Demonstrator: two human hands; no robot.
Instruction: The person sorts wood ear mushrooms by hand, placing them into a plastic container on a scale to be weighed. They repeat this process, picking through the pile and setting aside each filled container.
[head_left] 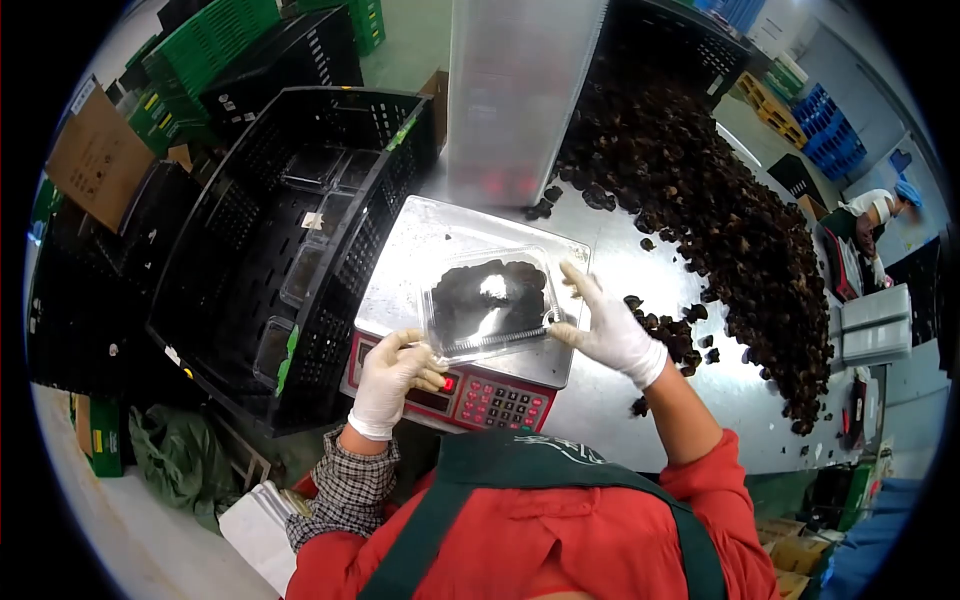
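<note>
A clear plastic box (490, 304), filled with dark, mushroom-like pieces and with its lid down, is over the steel pan of a red weighing scale (490, 403). Whether the box touches the pan cannot be made out. My left hand (395, 380), in a white glove, pinches the box's near left corner above the scale's display. On the opposite side, my white-gloved right hand (612, 328) grips the box's right edge, thumb at the near corner and fingers farther up. A red digit glows on the display, partly covered by my left hand.
A black crate (210, 290) with several clear boxes inside stands at left. A tall stack of clear plastic (520, 100) rises behind the scale. Loose dark pieces (740, 260) cover much of the steel table (620, 420) at right. Another person (870, 215) is at far right.
</note>
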